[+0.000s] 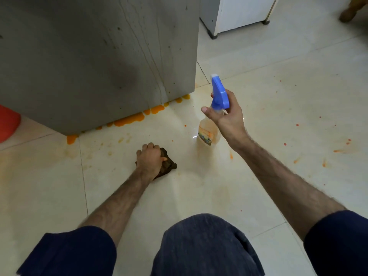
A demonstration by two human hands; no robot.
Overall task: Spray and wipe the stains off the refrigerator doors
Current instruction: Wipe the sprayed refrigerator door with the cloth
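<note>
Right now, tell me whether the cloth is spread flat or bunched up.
Bunched up. The left hand grips the brown cloth as a wad against the floor tile.

fridge door (95, 56): grey, drip-streaked, speckled | spray bottle (214, 116): clear, blue trigger head, held above floor, right of door | cloth (166, 165): brown, bunched, on floor tiles

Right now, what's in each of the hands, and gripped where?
Right hand grips the spray bottle at its neck, just under the blue trigger head. Left hand clutches a bunched brown cloth against the floor.
</note>
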